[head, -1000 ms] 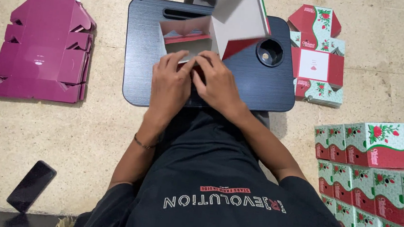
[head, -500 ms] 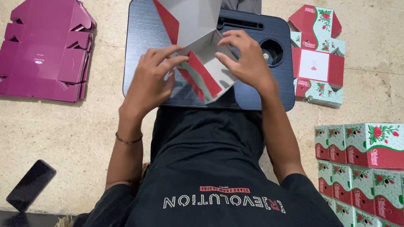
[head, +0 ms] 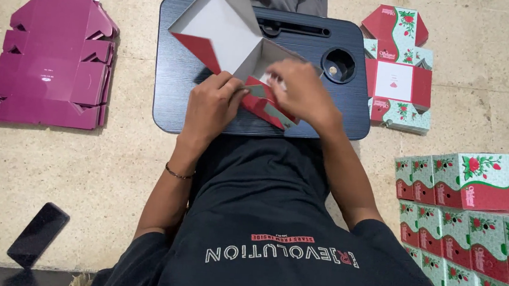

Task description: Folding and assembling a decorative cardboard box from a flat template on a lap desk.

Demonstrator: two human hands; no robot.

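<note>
Fingers of both the left hand [head: 212, 103] and right hand [head: 301, 92] pinch red flaps of a half-folded carton [head: 229, 35] at centre frame, its open grey body angling toward upper left over the black bench [head: 175, 109].

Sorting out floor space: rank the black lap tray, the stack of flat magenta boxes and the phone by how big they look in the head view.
1. Black lap tray, largest.
2. Stack of flat magenta boxes, clearly smaller.
3. Phone, by far the smallest.
All lie at about floor level, so nearness hardly affects this order.
</note>
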